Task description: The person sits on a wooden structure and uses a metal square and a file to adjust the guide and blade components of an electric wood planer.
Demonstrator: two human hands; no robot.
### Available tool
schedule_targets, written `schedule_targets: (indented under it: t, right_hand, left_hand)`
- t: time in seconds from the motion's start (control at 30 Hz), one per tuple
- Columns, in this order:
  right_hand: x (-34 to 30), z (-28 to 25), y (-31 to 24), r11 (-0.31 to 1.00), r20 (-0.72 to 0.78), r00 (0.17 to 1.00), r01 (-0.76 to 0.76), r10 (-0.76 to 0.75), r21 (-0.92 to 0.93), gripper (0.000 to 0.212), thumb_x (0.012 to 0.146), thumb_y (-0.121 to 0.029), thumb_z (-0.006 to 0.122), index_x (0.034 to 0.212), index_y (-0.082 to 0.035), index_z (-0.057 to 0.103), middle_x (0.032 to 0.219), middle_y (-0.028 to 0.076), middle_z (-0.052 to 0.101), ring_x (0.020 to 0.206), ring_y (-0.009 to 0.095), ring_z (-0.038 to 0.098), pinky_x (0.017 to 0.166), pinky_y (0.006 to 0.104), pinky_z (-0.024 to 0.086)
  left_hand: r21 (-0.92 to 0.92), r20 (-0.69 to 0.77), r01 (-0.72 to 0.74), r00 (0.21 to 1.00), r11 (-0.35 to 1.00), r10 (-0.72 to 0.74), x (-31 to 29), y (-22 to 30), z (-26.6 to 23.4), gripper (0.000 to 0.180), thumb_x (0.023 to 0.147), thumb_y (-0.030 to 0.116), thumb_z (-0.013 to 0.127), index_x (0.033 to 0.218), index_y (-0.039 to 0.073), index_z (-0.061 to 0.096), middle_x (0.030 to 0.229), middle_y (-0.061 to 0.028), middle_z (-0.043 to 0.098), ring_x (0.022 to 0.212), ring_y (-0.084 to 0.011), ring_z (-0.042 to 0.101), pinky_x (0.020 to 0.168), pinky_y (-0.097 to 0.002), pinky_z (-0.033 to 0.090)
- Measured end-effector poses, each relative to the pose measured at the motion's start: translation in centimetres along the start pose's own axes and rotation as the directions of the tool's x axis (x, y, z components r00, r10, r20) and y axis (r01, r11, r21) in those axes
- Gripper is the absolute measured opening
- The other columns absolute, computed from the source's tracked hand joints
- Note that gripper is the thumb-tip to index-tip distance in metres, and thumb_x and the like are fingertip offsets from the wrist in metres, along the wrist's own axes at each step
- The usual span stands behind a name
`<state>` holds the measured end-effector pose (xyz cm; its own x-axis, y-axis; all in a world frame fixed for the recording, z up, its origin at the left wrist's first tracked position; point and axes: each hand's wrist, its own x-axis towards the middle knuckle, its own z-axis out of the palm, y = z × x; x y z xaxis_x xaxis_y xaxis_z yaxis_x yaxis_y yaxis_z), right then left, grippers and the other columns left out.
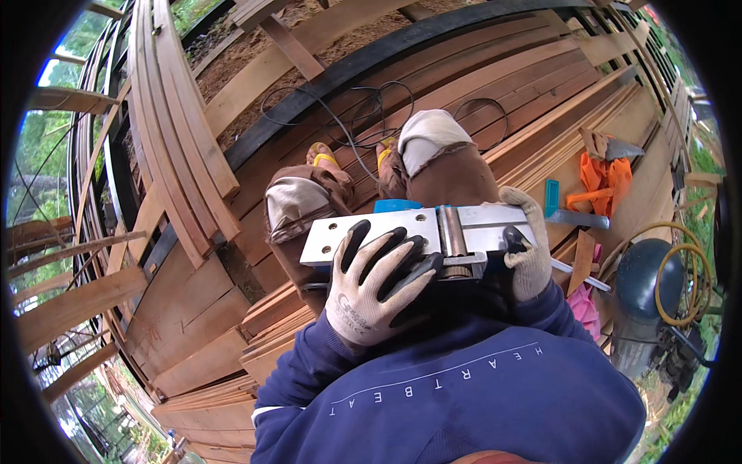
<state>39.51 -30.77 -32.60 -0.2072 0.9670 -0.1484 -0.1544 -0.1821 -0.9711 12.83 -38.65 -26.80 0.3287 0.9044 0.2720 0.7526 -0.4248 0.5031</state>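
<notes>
An electric planer (363,236) rests upside down across my lap, its silver sole facing up and bits of blue body showing at the edge. The cutter drum (452,232) lies crosswise between the two sole plates. My left hand (371,290), in a white glove with black fingertips, lies spread on the larger plate, its thumb close to the drum. With my right hand (527,247), gloved alike, I grip the planer's right end; some of its fingers are hidden beneath.
Wooden boards (533,85) make up the deck under my feet, and a cable (340,124) loops across it. To the right are an orange cloth (599,182), a teal-handled saw (553,197) and a dark round tank (651,278) with a yellow hose (699,271). Long planks (174,131) lie at left.
</notes>
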Motion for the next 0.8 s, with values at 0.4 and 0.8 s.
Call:
schedule_targets:
  t: [0.4,0.8]
  right_hand:
    - [1.2,-1.0,-2.1,0.91,0.061,0.988,0.154,-0.141,-0.384,0.063,0.072,0.008,0.064,0.133,-0.003,0.053,0.111,0.01,0.064,0.097,0.017,0.064,0.083,0.0258,0.052]
    - [2.1,-22.3,9.6,0.099,-0.438,0.802,-0.438,-0.407,-0.894,0.038,0.078,-0.028,0.072,0.108,-0.005,0.067,0.098,0.017,0.068,0.096,0.038,0.064,0.089,0.0475,0.051]
  left_hand:
    - [-0.033,0.1,0.054,0.994,0.998,-0.05,1.3,0.5,0.4,0.056,0.062,0.035,0.085,0.115,0.025,0.07,0.135,-0.0125,0.056,0.126,-0.0347,0.051,0.109,-0.0566,0.036]
    - [0.057,0.039,0.042,0.998,0.997,-0.045,1.3,0.7,1.2,0.062,0.061,0.036,0.088,0.118,0.018,0.07,0.129,-0.0128,0.059,0.122,-0.0355,0.054,0.107,-0.0553,0.036]
